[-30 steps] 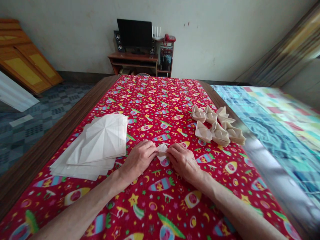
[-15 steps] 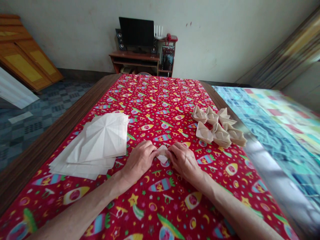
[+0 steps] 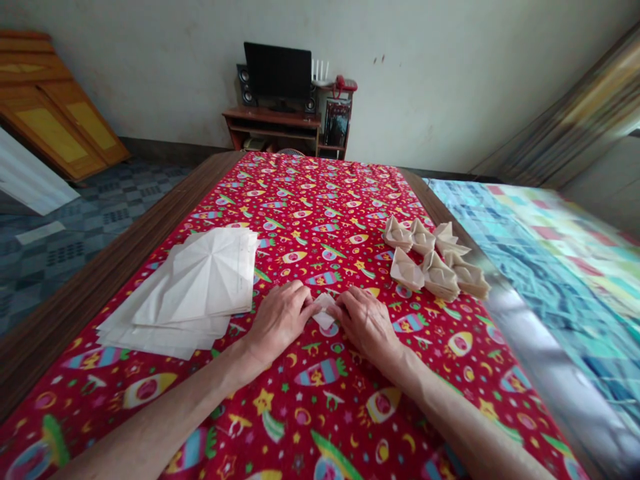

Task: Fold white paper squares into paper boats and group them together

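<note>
A small folded piece of white paper [image 3: 325, 311] lies in the middle of the red patterned cloth. My left hand [image 3: 284, 313] pinches its left side between thumb and fingers. On the opposite side, my right hand [image 3: 366, 321] is closed on the paper's right edge. The fingertips of both hands hide the paper's side corners. Left of my hands is a stack of creased white paper sheets [image 3: 200, 283], fanned out unevenly. To the right stand several folded paper boats [image 3: 407, 270] in two rows, nested into small piles.
The red cloth [image 3: 310, 413] covers a brown wooden table [image 3: 165, 207]. A bed with a blue patterned cover [image 3: 530, 267] adjoins its right side. Beyond the far end, a desk [image 3: 275, 119] holds a monitor [image 3: 278, 77] and a red telephone [image 3: 345, 85]. A wooden cabinet [image 3: 65, 113] stands at left.
The paper now looks flatter and more open between my fingers. Both hands keep their pinch in nearly the same place. The view has tilted slightly up.
</note>
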Demonstrator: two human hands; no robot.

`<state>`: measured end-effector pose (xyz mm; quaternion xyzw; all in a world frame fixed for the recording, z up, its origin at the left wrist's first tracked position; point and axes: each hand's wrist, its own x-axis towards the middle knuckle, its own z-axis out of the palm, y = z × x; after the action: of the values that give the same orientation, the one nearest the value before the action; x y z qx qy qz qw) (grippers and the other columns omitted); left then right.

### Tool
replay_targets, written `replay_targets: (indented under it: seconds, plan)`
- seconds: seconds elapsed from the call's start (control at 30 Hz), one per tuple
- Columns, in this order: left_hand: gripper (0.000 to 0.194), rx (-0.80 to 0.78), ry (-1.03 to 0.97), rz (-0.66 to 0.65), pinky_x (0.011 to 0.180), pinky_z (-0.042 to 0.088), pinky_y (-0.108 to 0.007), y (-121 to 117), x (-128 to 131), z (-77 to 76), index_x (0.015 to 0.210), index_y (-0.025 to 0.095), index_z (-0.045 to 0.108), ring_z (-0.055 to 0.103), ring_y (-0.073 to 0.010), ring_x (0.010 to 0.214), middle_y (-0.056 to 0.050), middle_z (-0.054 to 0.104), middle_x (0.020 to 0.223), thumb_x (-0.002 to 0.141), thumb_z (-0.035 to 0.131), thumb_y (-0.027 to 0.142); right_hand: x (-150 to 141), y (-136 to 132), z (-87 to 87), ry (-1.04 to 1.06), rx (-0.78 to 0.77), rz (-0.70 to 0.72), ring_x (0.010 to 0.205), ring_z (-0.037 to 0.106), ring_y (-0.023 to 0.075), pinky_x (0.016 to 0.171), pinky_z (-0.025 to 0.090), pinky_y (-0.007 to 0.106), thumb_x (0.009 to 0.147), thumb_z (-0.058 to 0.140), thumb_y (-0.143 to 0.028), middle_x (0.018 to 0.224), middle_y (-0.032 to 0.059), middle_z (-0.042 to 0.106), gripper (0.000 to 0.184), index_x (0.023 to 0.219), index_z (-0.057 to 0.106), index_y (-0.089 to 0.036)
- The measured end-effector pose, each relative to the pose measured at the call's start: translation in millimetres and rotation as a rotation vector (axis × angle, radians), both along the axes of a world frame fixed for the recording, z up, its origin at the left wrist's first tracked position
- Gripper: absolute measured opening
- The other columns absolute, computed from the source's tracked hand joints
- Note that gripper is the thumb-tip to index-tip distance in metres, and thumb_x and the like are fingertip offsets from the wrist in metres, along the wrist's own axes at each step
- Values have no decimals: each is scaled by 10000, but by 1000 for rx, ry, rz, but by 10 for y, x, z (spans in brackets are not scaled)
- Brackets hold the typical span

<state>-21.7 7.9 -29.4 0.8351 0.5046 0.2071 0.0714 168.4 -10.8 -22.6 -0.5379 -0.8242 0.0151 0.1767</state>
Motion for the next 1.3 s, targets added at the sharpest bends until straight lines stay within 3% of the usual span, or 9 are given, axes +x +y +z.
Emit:
replay_targets:
  seconds: [0.43, 0.6, 0.7, 0.8, 0.9, 1.13, 1.2, 1.3]
  plan:
    - [195, 31, -9, -30, 668, 390, -279, 20, -19, -21, 720, 194, 526, 527, -151, 705, 16, 553, 749, 840, 644, 294, 7, 24, 8, 16, 14, 13, 685, 531, 150, 644, 361, 258, 882, 587, -356, 768, 23, 589, 195, 768, 546, -204]
    - [179, -25, -66, -45, 689, 419, -279, 23, -42, -26, 734, 187, 526, 540, -155, 732, 10, 557, 772, 838, 645, 273, 58, 5, -5, 84, -12, 52, 719, 531, 148, 671, 373, 257, 908, 550, -300, 784, 15, 585, 141, 810, 550, -200]
    - [89, -41, -172, -81, 732, 450, -273, 26, -67, -24, 851, 187, 560, 562, -152, 780, -8, 577, 846, 888, 570, 268, 79, -24, -28, 103, 4, 57, 719, 516, 155, 676, 378, 267, 929, 507, -288, 783, 24, 582, 161, 804, 556, -200]
    - [190, -37, -227, -95, 789, 454, -279, 48, -64, 3, 973, 185, 577, 579, -155, 847, -37, 591, 914, 962, 409, 272, 83, -48, -58, 108, 72, 93, 723, 497, 165, 684, 381, 282, 950, 456, -284, 777, 37, 578, 211, 793, 563, -193]
    - [262, -46, -199, -100, 754, 442, -273, 99, -48, 54, 878, 183, 597, 580, -159, 812, -35, 599, 846, 969, 372, 285, 86, -69, -59, 65, 147, 163, 738, 479, 175, 709, 376, 306, 964, 415, -261, 790, 49, 584, 232, 817, 577, -184]
    - [314, -330, -266, -196, 532, 350, -208, 185, -30, 201, 710, 168, 638, 529, -101, 564, 27, 595, 612, 911, 483, 351, 101, -136, 32, -21, 250, 277, 725, 470, 183, 714, 372, 350, 950, 411, -192, 820, 56, 614, 212, 848, 597, -191]
    - [295, -385, -317, -177, 507, 340, -198, 166, -21, 219, 705, 165, 652, 521, -96, 540, 39, 586, 577, 891, 521, 353, 100, -145, 53, 50, 229, 283, 733, 495, 182, 720, 392, 347, 940, 447, -208, 816, 51, 617, 171, 851, 592, -194]
    - [215, -349, -415, -156, 562, 401, -194, 121, 3, 222, 732, 179, 675, 567, -107, 602, 28, 640, 655, 868, 575, 314, 87, -128, 73, 315, 137, 193, 840, 552, 187, 771, 441, 330, 911, 535, -290, 913, 61, 628, 134, 993, 577, -193]
